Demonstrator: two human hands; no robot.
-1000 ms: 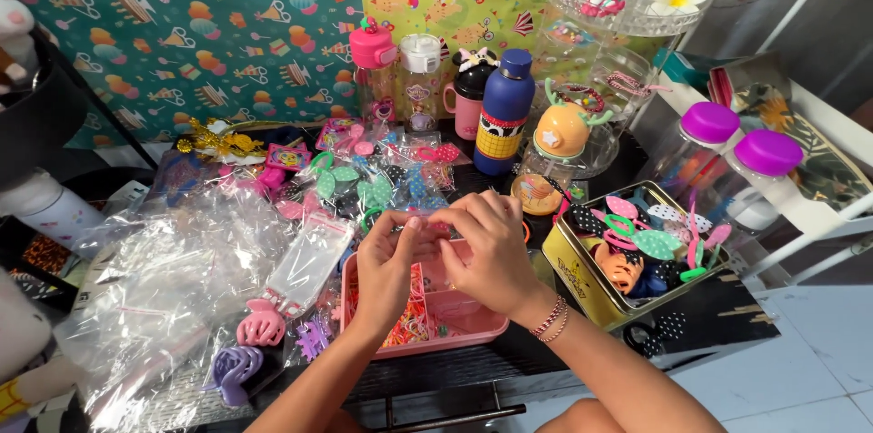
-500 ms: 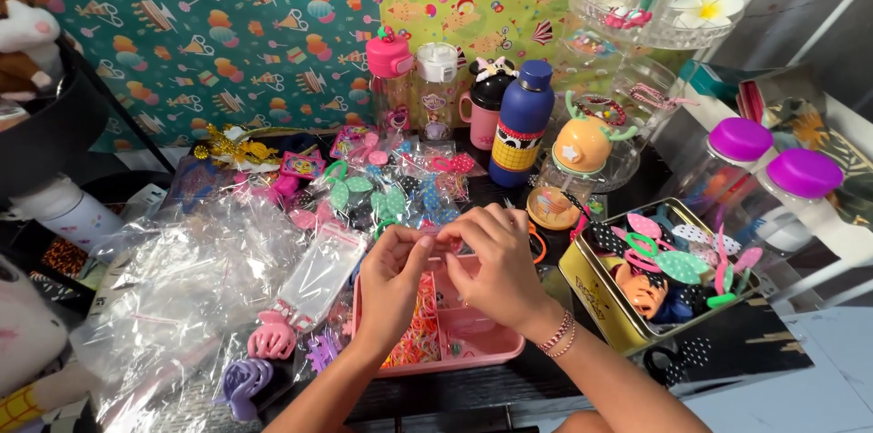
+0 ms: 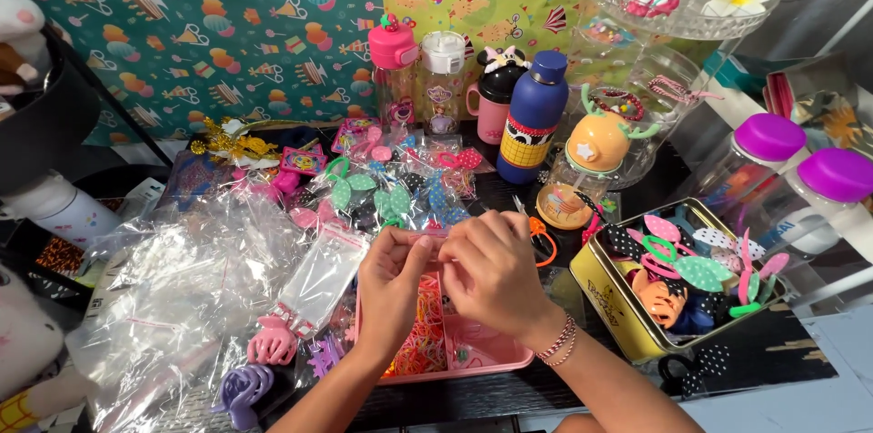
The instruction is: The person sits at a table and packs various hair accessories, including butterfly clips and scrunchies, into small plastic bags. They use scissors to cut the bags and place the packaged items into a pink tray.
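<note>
Two hands work together above a pink tray (image 3: 491,362) at the near edge of the dark table (image 3: 800,351). We see the left hand (image 3: 393,280) and the right hand (image 3: 492,271) meeting fingertip to fingertip; the fingers of both are drawn narrow, pinching a small clear packet (image 3: 435,245) between them, directly over the tray. What the packet carries we cannot tell. The right wrist wears thin bracelets (image 3: 556,343).

Containers and contents:

- The pink tray holds a heap of small orange and yellow elastic bands (image 3: 420,344) on its left side; the right side is mostly bare pink floor.
- A gold tin (image 3: 607,295), open, sits just right of the tray. It holds hair clips and bow-shaped pieces in pink, green, orange and polka-dot fabric.
- Two clear jars with purple lids (image 3: 800,156) stand right of the tin; their contents are not readable.
- A small jar with an orange antlered lid (image 3: 591,156) stands behind the tray, near a blue bottle (image 3: 534,119), a black-and-pink mug (image 3: 497,95), a pink-lidded cup (image 3: 394,69) and a white-lidded cup (image 3: 443,74).
- A clear glass stand (image 3: 677,15) at upper right carries a white flower and small pink pieces.

Left of the tray we note a spread of empty clear bags (image 3: 182,306), with a pink claw clip (image 3: 273,342) and a purple claw clip (image 3: 239,389) lying on them. Bagged bows (image 3: 391,192) lie between the tray and the bottles
</note>
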